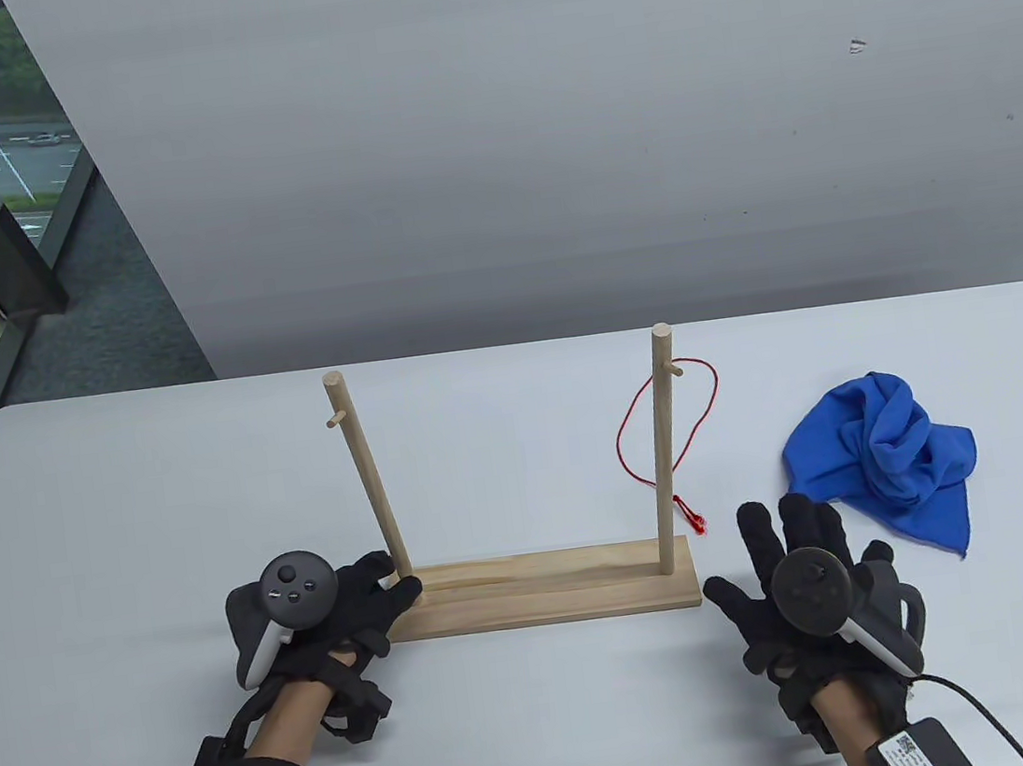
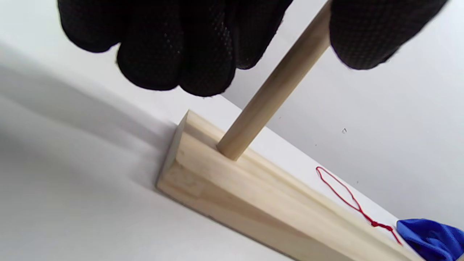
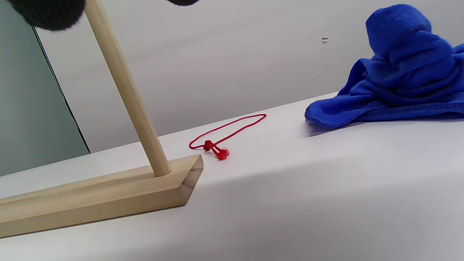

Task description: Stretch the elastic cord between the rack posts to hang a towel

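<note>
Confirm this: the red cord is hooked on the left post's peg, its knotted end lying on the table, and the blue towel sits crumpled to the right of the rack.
Wrong post. The table view shows the red cord hanging from the peg of the right post; the left post carries nothing. The rest holds: knotted end on the table, blue towel crumpled right of the rack.

White table (image 1: 160, 504) against a plain grey wall (image 1: 533, 117); at left, a window (image 1: 2, 158) shows a road and trees

Left hand (image 1: 316, 616) gripping rack post (image 1: 373, 486), towel (image 1: 888, 456) aside

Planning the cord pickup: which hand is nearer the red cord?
Right. The right hand lies just beside the red cord; the left hand is at the far post.
</note>
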A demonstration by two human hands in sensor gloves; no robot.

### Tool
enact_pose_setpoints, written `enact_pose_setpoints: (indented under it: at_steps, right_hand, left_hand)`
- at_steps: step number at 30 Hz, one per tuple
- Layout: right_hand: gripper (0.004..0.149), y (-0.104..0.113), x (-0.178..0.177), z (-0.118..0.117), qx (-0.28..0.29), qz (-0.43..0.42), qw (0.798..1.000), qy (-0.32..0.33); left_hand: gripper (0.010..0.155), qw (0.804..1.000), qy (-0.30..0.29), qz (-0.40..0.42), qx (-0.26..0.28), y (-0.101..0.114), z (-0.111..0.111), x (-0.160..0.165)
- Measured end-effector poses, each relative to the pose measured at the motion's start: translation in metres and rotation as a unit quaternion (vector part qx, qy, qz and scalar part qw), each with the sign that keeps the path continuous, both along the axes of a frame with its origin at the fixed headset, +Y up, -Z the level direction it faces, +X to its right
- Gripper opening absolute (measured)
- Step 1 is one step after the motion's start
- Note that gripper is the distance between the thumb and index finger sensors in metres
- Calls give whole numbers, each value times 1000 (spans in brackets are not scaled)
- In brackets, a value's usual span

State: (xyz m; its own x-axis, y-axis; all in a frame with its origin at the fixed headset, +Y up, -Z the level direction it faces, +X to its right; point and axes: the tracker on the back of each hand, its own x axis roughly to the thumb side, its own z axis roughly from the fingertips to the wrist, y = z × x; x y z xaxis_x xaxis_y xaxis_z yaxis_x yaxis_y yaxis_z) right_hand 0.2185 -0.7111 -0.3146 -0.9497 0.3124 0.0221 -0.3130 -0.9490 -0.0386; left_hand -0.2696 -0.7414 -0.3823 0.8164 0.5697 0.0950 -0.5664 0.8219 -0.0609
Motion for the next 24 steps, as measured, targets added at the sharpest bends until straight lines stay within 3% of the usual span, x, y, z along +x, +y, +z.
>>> enact_pose_setpoints:
  at_steps: [8,17,24]
  right_hand:
    - [58,13,-3,-33,28,-26,999,1]
    - [51,19,-5,-104,-60,-12,998,-12]
    - [52,10,-14,-153,-149,12,989,-13]
  left_hand:
    - [70,999,15,-1,45,29,32,-18]
    - [73,997,42,-19,70,39,53,-28]
    - [83,996,46,-21,77,37,59,-29]
